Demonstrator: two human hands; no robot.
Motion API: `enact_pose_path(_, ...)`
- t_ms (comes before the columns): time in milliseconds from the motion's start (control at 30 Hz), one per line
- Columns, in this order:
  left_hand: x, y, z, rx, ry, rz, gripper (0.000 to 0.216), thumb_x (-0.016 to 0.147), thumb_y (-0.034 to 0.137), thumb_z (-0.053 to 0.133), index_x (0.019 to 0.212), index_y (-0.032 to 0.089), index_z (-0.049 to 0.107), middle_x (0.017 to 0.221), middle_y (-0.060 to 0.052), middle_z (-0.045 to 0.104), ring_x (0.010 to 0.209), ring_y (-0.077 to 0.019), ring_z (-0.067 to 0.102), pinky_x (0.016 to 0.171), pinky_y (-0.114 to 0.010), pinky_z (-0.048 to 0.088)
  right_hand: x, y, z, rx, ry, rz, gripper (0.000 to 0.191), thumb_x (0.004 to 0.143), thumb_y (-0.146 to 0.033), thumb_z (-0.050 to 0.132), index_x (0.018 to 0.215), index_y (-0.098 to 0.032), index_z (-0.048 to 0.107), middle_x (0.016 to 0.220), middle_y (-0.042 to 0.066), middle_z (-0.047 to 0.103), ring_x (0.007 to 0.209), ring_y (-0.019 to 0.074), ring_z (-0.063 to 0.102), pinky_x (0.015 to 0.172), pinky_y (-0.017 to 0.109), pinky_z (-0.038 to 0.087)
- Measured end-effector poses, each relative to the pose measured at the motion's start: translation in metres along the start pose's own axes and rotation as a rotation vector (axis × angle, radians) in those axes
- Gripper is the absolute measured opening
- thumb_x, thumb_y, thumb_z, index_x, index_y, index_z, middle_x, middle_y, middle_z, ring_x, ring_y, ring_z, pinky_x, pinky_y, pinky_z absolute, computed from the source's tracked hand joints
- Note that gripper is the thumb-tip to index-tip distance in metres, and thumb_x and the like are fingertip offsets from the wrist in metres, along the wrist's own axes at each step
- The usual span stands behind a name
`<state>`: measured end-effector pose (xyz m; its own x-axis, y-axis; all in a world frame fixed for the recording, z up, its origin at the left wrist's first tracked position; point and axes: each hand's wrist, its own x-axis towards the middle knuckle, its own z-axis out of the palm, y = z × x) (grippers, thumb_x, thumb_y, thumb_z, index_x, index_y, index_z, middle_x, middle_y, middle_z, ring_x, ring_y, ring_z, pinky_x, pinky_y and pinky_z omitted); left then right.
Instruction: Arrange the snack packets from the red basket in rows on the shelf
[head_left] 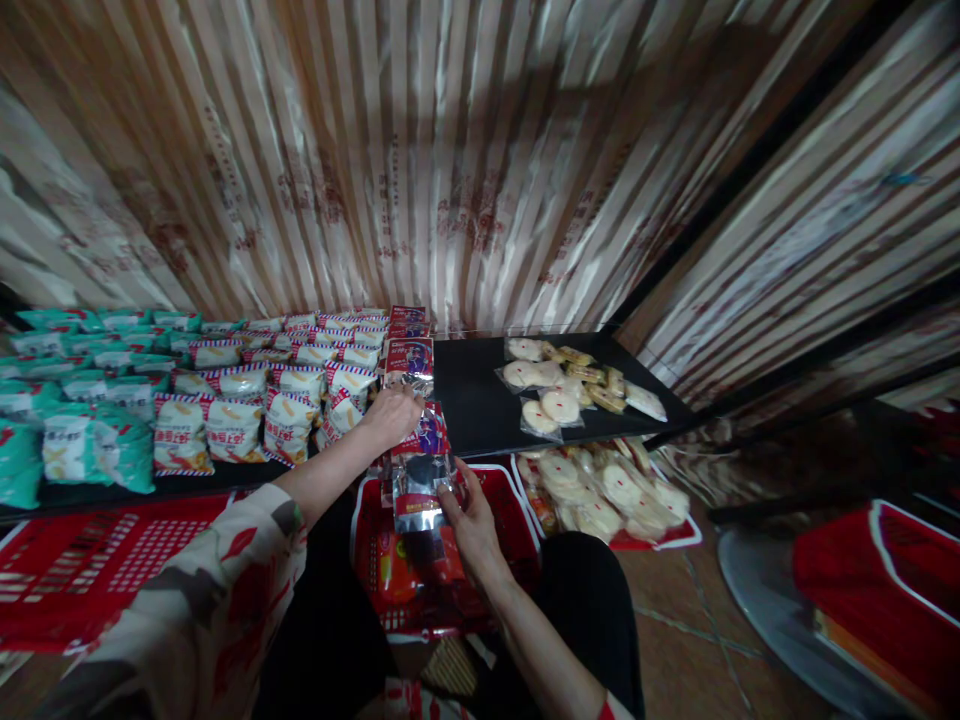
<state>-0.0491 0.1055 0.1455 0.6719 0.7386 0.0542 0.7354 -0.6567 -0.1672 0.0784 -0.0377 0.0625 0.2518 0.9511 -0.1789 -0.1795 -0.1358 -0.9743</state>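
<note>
My left hand [391,415] is closed on a red and blue snack packet [409,364] at the front of a row of the same packets on the black shelf [480,400]. My right hand [466,515] grips a small stack of these clear-windowed packets [421,480] just below the shelf edge. Under both hands sits a red basket [517,505] with more red packets inside.
Rows of red-striped white snack bags [232,425] and teal bags [82,440] fill the shelf's left part. Wrapped round cakes [551,390] lie on its right part, more in a red basket [615,490] below. Another red basket [82,570] stands left, a red crate [892,580] right.
</note>
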Motion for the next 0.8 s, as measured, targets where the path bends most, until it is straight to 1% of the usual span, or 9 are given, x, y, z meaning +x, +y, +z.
enact_pose_path(100, -0.001, -0.001, 0.004, 0.006, 0.037, 0.071, 0.027, 0.087, 0.012, 0.038, 0.101, 0.006, 0.061, 0.100, -0.019, 0.064, 0.095, -0.0268, 0.061, 0.078, -0.038, 0.048, -0.001, -0.001, 0.000, -0.010, 0.007, -0.013, 0.061, 0.077, -0.040, 0.063, 0.132, -0.022, 0.043, 0.121, 0.008, 0.062, 0.112, 0.0224, 0.058, 0.099, 0.041, 0.043)
enact_pose_path(167, -0.002, -0.003, 0.005, 0.004, 0.046, 0.107, 0.026, 0.086, 0.008, 0.038, 0.095, 0.007, 0.062, 0.095, -0.017, 0.065, 0.092, -0.0252, 0.062, 0.076, -0.036, 0.048, -0.001, -0.001, 0.000, -0.023, 0.021, -0.017, 0.061, 0.076, -0.040, 0.063, 0.131, -0.022, 0.045, 0.121, 0.008, 0.062, 0.111, 0.0228, 0.058, 0.098, 0.041, 0.044)
enact_pose_path(267, 0.001, -0.007, 0.003, 0.005, 0.071, 0.117, 0.027, 0.087, 0.006, 0.035, 0.098, 0.008, 0.060, 0.096, -0.016, 0.066, 0.091, -0.0240, 0.063, 0.075, -0.035, 0.048, -0.002, -0.001, 0.001, -0.042, 0.049, -0.031, 0.060, 0.074, -0.039, 0.065, 0.129, -0.022, 0.047, 0.122, 0.009, 0.062, 0.110, 0.0229, 0.058, 0.097, 0.040, 0.044)
enact_pose_path(367, 0.007, -0.015, -0.003, -0.009, 0.095, 0.100, 0.028, 0.088, 0.007, 0.034, 0.101, 0.009, 0.059, 0.099, -0.014, 0.066, 0.092, -0.0227, 0.063, 0.074, -0.032, 0.048, -0.002, -0.003, 0.002, -0.034, 0.022, -0.039, 0.060, 0.075, -0.040, 0.064, 0.130, -0.022, 0.047, 0.118, 0.008, 0.064, 0.107, 0.0224, 0.060, 0.094, 0.038, 0.047)
enact_pose_path(467, 0.013, -0.025, -0.011, -0.042, 0.107, 0.072, 0.027, 0.090, 0.010, 0.034, 0.099, 0.011, 0.059, 0.096, -0.012, 0.067, 0.090, -0.0205, 0.064, 0.072, -0.030, 0.048, 0.001, -0.005, 0.003, -0.060, -0.002, -0.054, 0.060, 0.076, -0.040, 0.063, 0.132, -0.023, 0.046, 0.114, 0.007, 0.066, 0.102, 0.0220, 0.062, 0.091, 0.037, 0.049)
enact_pose_path(567, 0.018, -0.034, -0.019, -0.054, 0.087, 0.044, 0.028, 0.093, 0.018, 0.032, 0.097, 0.013, 0.059, 0.092, -0.009, 0.068, 0.086, -0.0191, 0.065, 0.070, -0.027, 0.047, 0.004, -0.008, 0.003, -0.104, 0.004, -0.060, 0.061, 0.076, -0.040, 0.063, 0.132, -0.022, 0.046, 0.112, 0.007, 0.067, 0.101, 0.0220, 0.063, 0.091, 0.037, 0.048)
enact_pose_path(667, 0.021, -0.039, -0.025, -0.042, 0.070, 0.020, 0.032, 0.095, 0.024, 0.030, 0.095, 0.014, 0.060, 0.090, -0.009, 0.068, 0.083, -0.0191, 0.065, 0.068, -0.027, 0.047, 0.006, -0.009, 0.004, -0.114, 0.009, -0.061, 0.062, 0.075, -0.041, 0.064, 0.131, -0.022, 0.048, 0.114, 0.007, 0.066, 0.102, 0.0223, 0.062, 0.092, 0.037, 0.048)
enact_pose_path(800, 0.022, -0.043, -0.030, -0.046, 0.077, 0.000, 0.034, 0.095, 0.026, 0.028, 0.094, 0.015, 0.061, 0.092, -0.008, 0.069, 0.083, -0.0193, 0.065, 0.069, -0.028, 0.046, 0.007, -0.011, 0.009, -0.082, 0.022, -0.056, 0.060, 0.075, -0.040, 0.063, 0.130, -0.021, 0.050, 0.118, 0.008, 0.065, 0.107, 0.0225, 0.061, 0.097, 0.039, 0.045)
